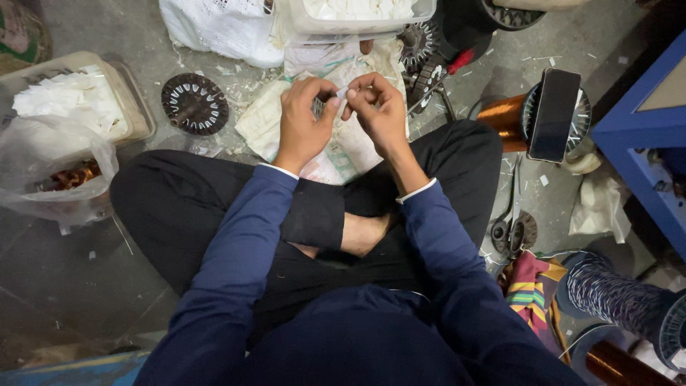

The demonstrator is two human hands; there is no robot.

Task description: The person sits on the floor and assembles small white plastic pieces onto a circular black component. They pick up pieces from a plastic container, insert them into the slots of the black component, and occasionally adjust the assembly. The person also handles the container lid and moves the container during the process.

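Left hand (304,121) and right hand (379,111), fingertips together, pinch a small white paper slip (342,93) at 12 o'clock above crossed legs, a stator (194,104) at 10 o'clock, scissors (504,214) at 3 o'clock.

The small white scrap (343,93) pinched between my left hand (304,118) and right hand (379,107) is mostly covered by my fingertips, too small to identify. My left hand hides part of a metal piece behind it. The top edge cuts off the plastic tub (357,25).
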